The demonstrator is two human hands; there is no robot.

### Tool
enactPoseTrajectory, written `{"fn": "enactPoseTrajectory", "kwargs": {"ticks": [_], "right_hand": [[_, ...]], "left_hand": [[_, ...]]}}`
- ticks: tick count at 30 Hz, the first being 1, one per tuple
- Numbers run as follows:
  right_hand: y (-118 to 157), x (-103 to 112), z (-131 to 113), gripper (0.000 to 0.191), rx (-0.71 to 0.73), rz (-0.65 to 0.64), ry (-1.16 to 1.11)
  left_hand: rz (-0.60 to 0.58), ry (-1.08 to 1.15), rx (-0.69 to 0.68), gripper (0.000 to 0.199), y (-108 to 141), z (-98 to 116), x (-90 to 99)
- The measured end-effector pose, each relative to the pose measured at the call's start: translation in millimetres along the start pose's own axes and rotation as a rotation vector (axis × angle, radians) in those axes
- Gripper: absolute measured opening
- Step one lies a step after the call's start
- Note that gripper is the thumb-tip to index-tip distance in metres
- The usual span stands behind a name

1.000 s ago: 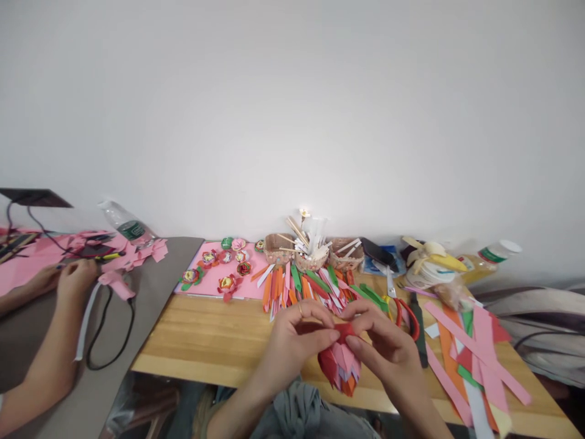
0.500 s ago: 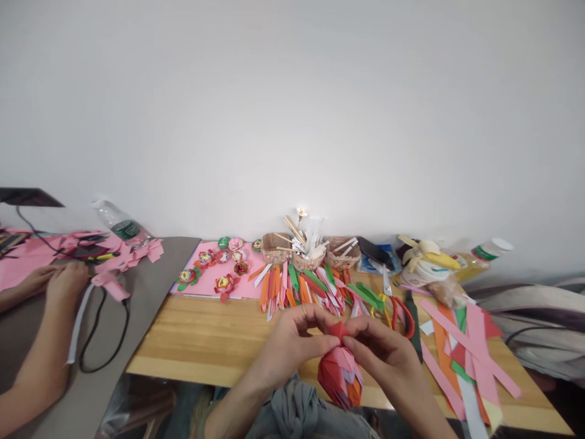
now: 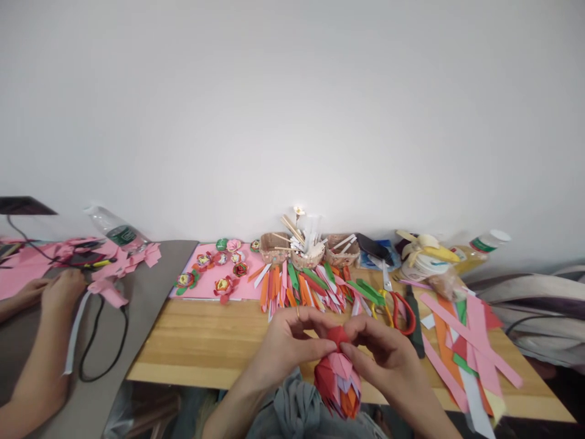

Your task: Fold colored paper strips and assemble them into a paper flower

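A folded paper flower (image 3: 339, 381) in red, pink, lilac and orange hangs tip-down between my hands, over my lap at the table's front edge. My left hand (image 3: 297, 341) pinches the red paper at its top from the left, thumb and fingers closed. From the other side my right hand (image 3: 375, 349) grips the same red part between thumb and forefinger. Both thumbs press close together there, hiding part of the fold. Just beyond my hands lie many folded paper strips (image 3: 301, 286) in orange, pink, green and white.
Finished paper flowers (image 3: 223, 285) lie on a pink sheet at left. Small baskets (image 3: 274, 249) with sticks stand by the wall. Red-handled scissors (image 3: 404, 314), cut strips (image 3: 478, 341) and a banana (image 3: 434, 250) are right. A co-worker's hand (image 3: 64, 289) rests at the grey table.
My hands hold the same pinch on the flower, which has turned slightly, showing more orange and lilac. The view has shifted a little.
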State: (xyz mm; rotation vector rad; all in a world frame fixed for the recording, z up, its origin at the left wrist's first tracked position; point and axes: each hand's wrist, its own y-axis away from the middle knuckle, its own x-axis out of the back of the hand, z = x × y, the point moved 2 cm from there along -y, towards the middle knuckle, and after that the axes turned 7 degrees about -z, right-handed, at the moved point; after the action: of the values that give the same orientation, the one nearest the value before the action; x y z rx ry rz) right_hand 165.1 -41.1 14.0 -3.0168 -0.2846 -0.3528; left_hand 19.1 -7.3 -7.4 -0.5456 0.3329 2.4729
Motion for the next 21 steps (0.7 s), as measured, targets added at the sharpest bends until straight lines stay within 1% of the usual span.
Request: {"fn": "enactPoseTrajectory", "kwargs": {"ticks": [3, 9, 12, 14, 18, 21], "right_hand": [[-0.5, -0.9, -3.5, 0.008, 0.033, 0.011, 0.05], [3.4, 0.9, -6.8, 0.007, 0.129, 0.081, 0.304], [4.2, 2.1, -7.8, 0.006, 0.147, 0.084, 0.354], [4.4, 3.4, -8.3, 0.007, 0.157, 0.079, 0.371], [6.1, 5.8, -6.9, 0.008, 0.197, 0.051, 0.394], [7.0, 7.0, -3.4, 0.008, 0.24, 0.062, 0.409]], "left_hand": [[0.023, -0.025, -0.004, 0.016, 0.8, 1.9, 0.2], [0.083, -0.164, 0.004, 0.012, 2.7, 5.6, -2.6], [0.119, -0.224, 0.006, 0.009, 2.3, 9.0, -5.4], [0.141, -0.279, -0.034, 0.008, 2.2, 12.0, -7.3], [0.172, -0.443, -0.169, 0.012, 3.9, 16.2, -9.7], [0.182, -0.537, -0.22, 0.012, 4.9, 15.9, -8.6]]}}
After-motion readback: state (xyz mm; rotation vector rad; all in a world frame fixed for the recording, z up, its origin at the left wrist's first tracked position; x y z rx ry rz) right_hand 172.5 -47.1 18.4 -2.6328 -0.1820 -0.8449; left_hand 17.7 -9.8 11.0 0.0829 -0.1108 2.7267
